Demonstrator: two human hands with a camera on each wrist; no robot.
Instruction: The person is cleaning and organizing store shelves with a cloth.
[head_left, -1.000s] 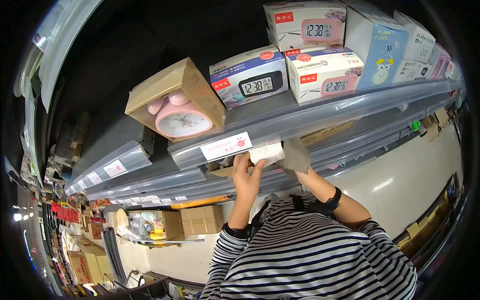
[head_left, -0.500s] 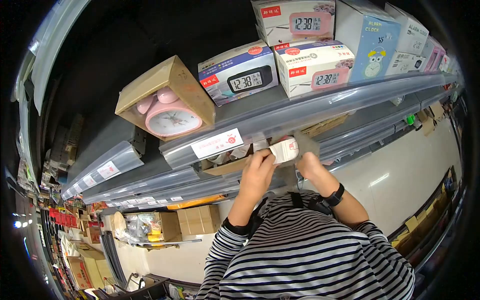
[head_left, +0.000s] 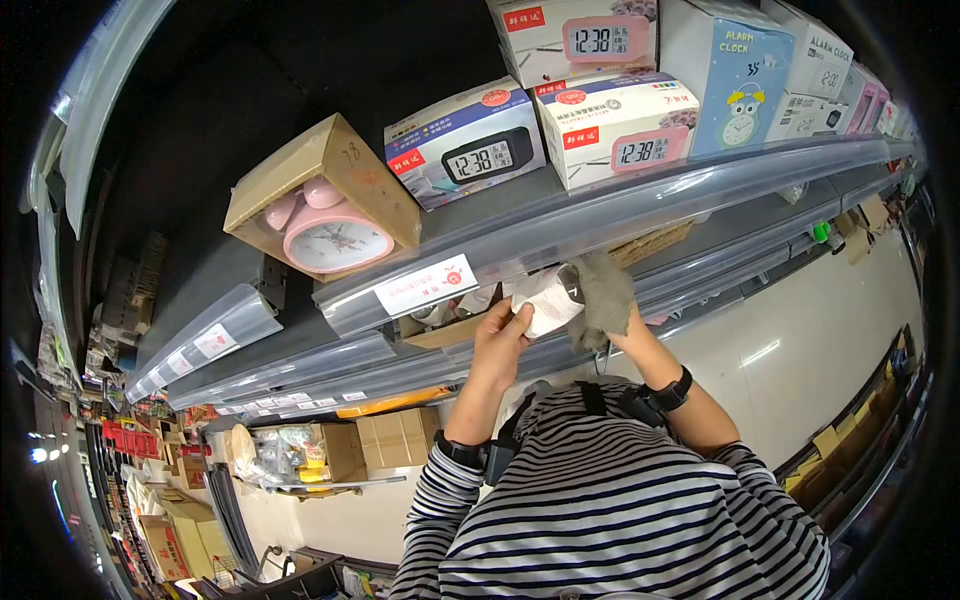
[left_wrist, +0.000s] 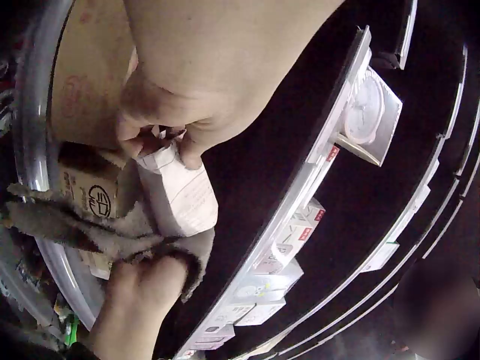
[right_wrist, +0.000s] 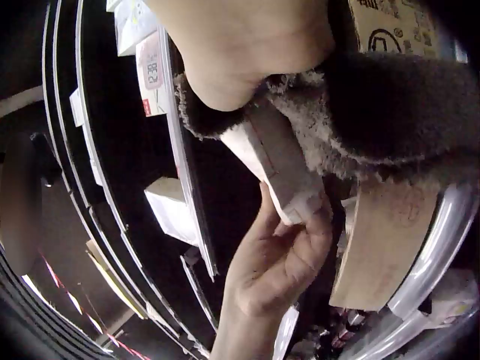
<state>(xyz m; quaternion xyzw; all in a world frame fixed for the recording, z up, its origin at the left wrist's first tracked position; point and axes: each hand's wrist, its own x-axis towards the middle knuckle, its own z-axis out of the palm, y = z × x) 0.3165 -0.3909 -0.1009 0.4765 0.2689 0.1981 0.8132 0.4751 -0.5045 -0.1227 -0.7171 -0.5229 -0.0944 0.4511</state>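
From the head, the left hand (head_left: 498, 346) pinches one end of a small white box (head_left: 546, 304). The box is up in the air, just below a clear shelf edge (head_left: 590, 225), near a brown carton (head_left: 440, 337). A grey cloth (head_left: 604, 292) touches its other end. The box looks light, like something one hand could lift with no trouble.

From the left wrist, the box has flat sides, little creases and faint pink lines. It looks like thin card, so a hard squeeze might dent it. The right hand (left_wrist: 154, 291) has hold of the cloth, which hides its fingertips, so I can't tell how tightly they bend.

From the right wrist, the left thumb and fingers pinch the box's end, with no gap left. That end, or the long edges, seems best to hold. The fuzzy cloth looks soft and not slippery.
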